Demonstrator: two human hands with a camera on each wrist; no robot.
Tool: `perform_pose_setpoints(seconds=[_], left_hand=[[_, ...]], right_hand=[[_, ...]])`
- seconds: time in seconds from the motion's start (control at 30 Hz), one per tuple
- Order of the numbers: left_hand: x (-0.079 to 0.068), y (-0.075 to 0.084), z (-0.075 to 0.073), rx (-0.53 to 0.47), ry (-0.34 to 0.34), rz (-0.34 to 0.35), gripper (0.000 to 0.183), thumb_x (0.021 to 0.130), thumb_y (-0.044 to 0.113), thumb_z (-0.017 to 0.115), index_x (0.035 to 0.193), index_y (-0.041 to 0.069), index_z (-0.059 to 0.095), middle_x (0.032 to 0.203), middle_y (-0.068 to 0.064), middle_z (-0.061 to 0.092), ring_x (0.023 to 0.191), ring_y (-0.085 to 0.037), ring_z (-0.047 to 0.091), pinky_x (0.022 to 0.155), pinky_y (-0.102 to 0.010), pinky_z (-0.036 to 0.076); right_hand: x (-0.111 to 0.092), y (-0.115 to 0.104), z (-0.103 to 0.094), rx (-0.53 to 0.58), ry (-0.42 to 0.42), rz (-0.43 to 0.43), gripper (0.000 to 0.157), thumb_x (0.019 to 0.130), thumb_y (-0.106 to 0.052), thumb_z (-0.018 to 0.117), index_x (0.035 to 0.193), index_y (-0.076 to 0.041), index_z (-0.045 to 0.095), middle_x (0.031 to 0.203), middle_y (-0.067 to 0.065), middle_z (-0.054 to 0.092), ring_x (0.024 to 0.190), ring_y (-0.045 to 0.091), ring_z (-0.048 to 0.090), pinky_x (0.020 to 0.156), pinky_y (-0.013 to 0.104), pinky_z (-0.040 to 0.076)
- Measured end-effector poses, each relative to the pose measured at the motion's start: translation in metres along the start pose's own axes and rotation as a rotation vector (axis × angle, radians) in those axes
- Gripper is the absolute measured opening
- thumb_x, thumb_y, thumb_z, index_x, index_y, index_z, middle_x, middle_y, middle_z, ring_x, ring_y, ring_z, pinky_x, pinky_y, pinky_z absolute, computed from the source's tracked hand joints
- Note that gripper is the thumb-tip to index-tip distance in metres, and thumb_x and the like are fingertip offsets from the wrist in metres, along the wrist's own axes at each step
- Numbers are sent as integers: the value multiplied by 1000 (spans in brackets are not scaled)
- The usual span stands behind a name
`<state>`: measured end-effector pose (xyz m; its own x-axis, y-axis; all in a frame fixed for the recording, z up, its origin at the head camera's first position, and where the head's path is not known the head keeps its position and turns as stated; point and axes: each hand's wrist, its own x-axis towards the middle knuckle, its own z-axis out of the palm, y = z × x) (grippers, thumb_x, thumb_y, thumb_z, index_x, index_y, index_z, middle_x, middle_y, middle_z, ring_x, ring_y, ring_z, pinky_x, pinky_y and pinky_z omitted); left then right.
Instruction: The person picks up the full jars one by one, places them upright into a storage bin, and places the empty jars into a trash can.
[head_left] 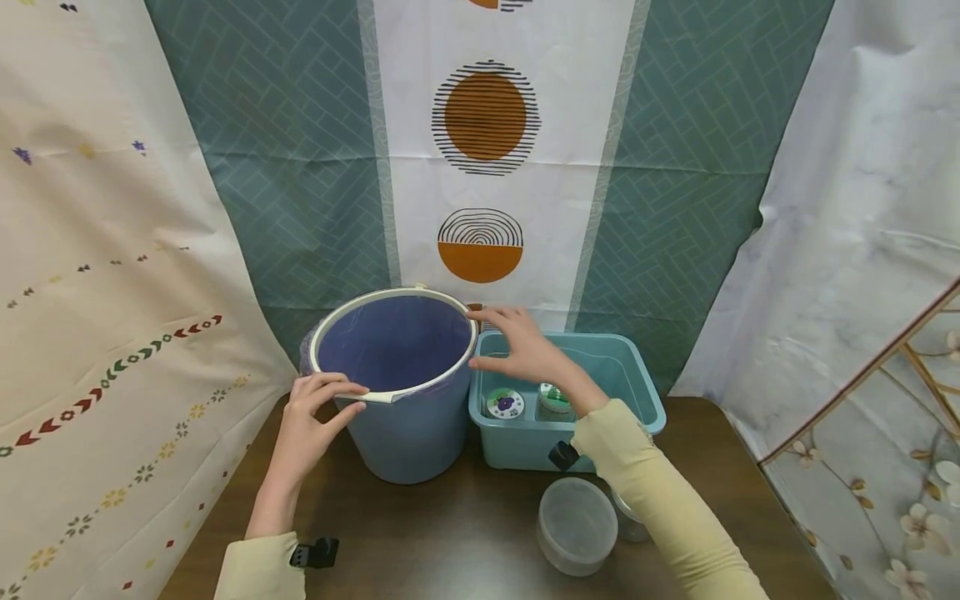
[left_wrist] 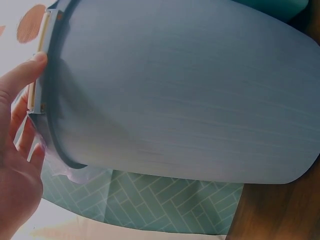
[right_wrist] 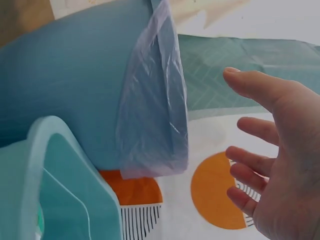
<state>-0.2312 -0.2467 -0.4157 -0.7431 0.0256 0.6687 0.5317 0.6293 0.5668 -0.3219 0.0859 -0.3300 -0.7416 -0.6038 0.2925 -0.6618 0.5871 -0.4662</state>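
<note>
Gripping the pale rim band (head_left: 405,292) of a blue bin (head_left: 416,442) just left of centre in the head view, a person's left hand (head_left: 311,408) pinches it between thumb and fingers at the near edge, the grip narrow. The right hand (head_left: 525,350) is spread wide beside the bin's right edge, thumb apart from the fingers, holding nothing; the right wrist view shows it clear of the rim, at the right of the frame. The bin stands upright on a brown table (head_left: 442,542), and a thin, translucent purplish liner (right_wrist: 150,110) folds down over its outer wall. Just right of the bin, a teal basin (head_left: 510,442) contains two round tubs with printed lids, one (head_left: 505,403) bearing a purple design, the other (head_left: 555,398) partly green. Toward the lower right of centre, a clear round container (head_left: 577,525) sits near a yellow sleeve (head_left: 660,492). A green-and-white patterned cloth (head_left: 315,208) fills the upper centre behind the bin.
</note>
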Motion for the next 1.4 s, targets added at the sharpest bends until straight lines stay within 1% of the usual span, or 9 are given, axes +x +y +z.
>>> perform_pose_setpoints(seconds=[0.1,0.27,0.4,0.57,0.77,1.0,1.13,1.27,1.4], left_hand=[[-1,0,0,-2,-2,-3,30,72,-1,84,94,19,77,100,-1,64,104,-6,40,87,-35,30],[-1,0,1,-4,-3,-9,31,72,-1,84,94,18,77,100,-1,64,104,-6,40,87,-35,31],[0,0,2,-5,-3,-4,30,72,-1,84,94,18,77,100,-1,64,104,-6,40,87,-35,31],[0,0,2,-2,-4,2,30,72,0,84,94,19,77,100,-1,64,105,-6,40,87,-34,31],[3,2,-1,-7,2,5,29,73,0,84,95,18,78,100,-1,65,105,-6,40,88,-34,31],[1,2,-2,4,5,9,31,72,-2,84,94,18,78,100,-1,64,104,-5,40,86,-33,31],[2,1,-1,5,5,16,31,72,-2,84,94,18,78,100,-1,65,104,-5,40,87,-33,31],[2,1,0,4,2,11,30,72,-1,84,95,18,78,100,-1,65,104,-4,40,87,-33,31],[2,1,1,5,4,10,31,72,-2,84,94,17,77,100,-2,64,105,-4,40,87,-34,31]], right_hand=[[-17,0,2,18,21,-1,72,87,-40,74,149,-19,44,151,8,43,139,32,32,114,60,27],[-44,2,2,37,62,8,71,86,-39,75,148,-22,45,150,6,44,138,30,33,112,61,28],[-65,6,1,48,91,10,68,87,-37,75,147,-26,46,150,4,45,136,28,35,110,60,31],[-89,10,0,53,125,6,67,86,-36,76,146,-29,47,149,0,46,132,24,37,104,56,37],[-112,10,0,46,142,16,68,85,-36,77,146,-32,46,148,-3,47,133,21,37,104,55,38],[-135,10,7,13,146,-13,69,85,-35,78,145,-29,47,146,-3,48,125,18,38,98,50,42],[-145,12,13,12,139,-5,69,85,-36,77,146,-31,45,147,-4,47,128,18,37,98,51,42],[-156,15,17,36,124,16,69,85,-35,77,146,-32,45,148,-4,46,131,17,36,98,52,42],[-168,21,21,31,116,0,67,85,-34,78,144,-31,47,146,-6,47,133,15,37,99,50,43]])
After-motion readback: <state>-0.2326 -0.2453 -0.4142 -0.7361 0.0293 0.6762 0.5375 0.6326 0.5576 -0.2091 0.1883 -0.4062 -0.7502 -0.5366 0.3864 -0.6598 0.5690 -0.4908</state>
